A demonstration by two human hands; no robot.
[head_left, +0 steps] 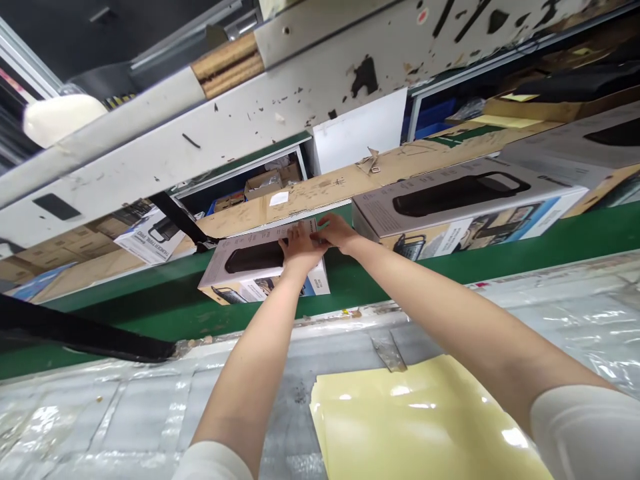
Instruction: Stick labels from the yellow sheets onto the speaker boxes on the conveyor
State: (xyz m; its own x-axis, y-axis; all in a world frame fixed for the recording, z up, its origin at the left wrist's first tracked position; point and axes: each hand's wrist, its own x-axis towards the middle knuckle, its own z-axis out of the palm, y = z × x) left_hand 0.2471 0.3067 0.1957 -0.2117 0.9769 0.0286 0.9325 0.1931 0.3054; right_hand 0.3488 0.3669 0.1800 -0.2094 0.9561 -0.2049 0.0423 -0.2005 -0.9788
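A printed cardboard box (265, 257) with a picture of a black speaker lies on the green belt in front of me. My left hand (303, 247) rests on the top of this box near its right end, fingers spread over the surface. Close beside it, my right hand (334, 233) is at the box's far right corner, with bent fingers drawn together. Whatever its fingertips pinch, if anything, is too small to make out. Both forearms reach forward over the table edge.
Another printed box (460, 200) stands on the green belt (450, 267) to the right, with one more behind it. A white box (153, 233) sits farther left. Glossy yellow sheets (420, 420) lie on the plastic-covered table (135, 413). A black bar (85, 327) and an overhead beam (300, 93) cross the view.
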